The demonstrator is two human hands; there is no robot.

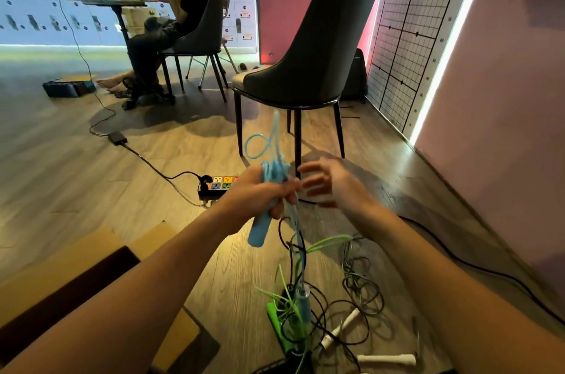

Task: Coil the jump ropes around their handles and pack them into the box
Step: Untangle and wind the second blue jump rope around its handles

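Note:
My left hand grips a light blue jump-rope handle with turns of blue rope wound round its top; a loop sticks up above the hand. The rope's tail hangs down to a second blue handle on the floor. My right hand hovers just right of the coil, blurred, fingers spread and holding nothing. On the floor below lie a green rope with green handles, a dark rope and white handles, all tangled. An open cardboard box sits at lower left, partly behind my left forearm.
A dark chair stands right behind my hands. A power strip and black cables cross the wooden floor. Another person sits at a desk with a laptop at the far left. A pink wall runs along the right.

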